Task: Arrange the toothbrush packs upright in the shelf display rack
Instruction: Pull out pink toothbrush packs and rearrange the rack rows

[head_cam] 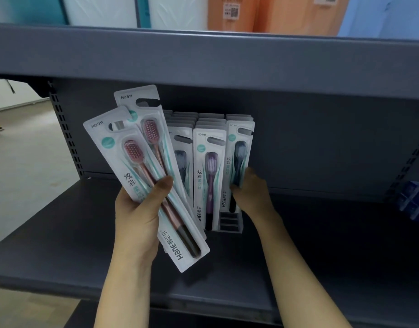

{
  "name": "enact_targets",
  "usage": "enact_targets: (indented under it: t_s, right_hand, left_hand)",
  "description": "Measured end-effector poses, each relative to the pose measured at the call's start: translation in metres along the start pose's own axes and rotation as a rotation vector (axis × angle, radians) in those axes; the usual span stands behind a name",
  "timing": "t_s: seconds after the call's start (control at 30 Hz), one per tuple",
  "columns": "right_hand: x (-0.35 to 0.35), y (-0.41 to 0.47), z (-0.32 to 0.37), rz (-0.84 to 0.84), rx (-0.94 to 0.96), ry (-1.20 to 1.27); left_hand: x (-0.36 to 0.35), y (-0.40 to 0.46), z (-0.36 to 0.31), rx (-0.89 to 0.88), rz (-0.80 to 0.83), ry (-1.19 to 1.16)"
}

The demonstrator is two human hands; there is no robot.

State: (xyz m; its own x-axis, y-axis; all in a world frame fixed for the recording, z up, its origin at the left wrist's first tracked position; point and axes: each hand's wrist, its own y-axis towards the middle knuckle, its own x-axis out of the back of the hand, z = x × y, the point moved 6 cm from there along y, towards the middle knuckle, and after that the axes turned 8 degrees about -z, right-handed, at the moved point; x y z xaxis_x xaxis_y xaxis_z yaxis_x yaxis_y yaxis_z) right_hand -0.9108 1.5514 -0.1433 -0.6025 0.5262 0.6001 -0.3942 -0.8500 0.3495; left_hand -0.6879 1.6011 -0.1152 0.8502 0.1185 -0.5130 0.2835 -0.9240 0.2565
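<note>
My left hand (142,209) grips two white packs with pink toothbrushes (137,162), fanned and tilted left, in front of the shelf. Behind them a grey display rack (229,224) stands on the dark shelf (322,245), filled with several upright packs in rows. A purple-brush pack (209,176) stands at the front middle. My right hand (249,192) pinches the dark-blue-brush pack (239,157) at the rack's front right column, holding it upright with its lower end in the rack. A black-brush pack (181,159) at the front left is partly hidden by the packs in my left hand.
An upper shelf board (203,55) overhangs the rack, with teal, white and orange boxes above it. Blue packages (414,202) sit at the right edge of the shelf. Slotted uprights (66,138) frame the back panel. Light floor shows on the left.
</note>
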Motion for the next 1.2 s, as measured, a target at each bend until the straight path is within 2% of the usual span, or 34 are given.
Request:
enact_targets:
  t_s: [0.3,0.37,0.4,0.47,0.53,0.7,0.8,0.93,1.2]
  right_hand:
    - [0.008,-0.012,0.001,-0.045,-0.076,0.106]
    - [0.028,-0.015,0.008,-0.164,-0.078,0.092]
    - [0.042,-0.019,0.015,-0.280,-0.054,0.091]
    - [0.074,-0.032,0.039,-0.540,0.040,0.150]
    - [0.087,-0.047,0.065,-0.668,0.136,0.211]
    - [0.049,-0.074,0.104,-0.594,0.246,0.166]
    - [0.018,-0.078,0.108,-0.498,0.212,0.158]
    - [-0.009,-0.083,0.110,-0.450,0.155,0.118]
    - [-0.027,-0.085,0.122,-0.587,0.074,0.088]
  left_hand:
    - [0.002,0.023,-0.012,-0.002,0.002,0.050]
    - [0.001,0.026,-0.014,-0.003,0.020,0.058]
    - [0.001,0.028,-0.015,-0.004,0.036,0.064]
    - [0.003,0.032,-0.019,-0.007,0.065,0.074]
    - [0.008,0.039,-0.024,-0.009,0.087,0.090]
    - [0.027,0.057,-0.037,-0.019,0.109,0.116]
    - [0.043,0.064,-0.043,-0.021,0.085,0.117]
    - [0.060,0.070,-0.047,-0.007,0.078,0.099]
    - [0.075,0.076,-0.047,0.035,0.126,0.108]
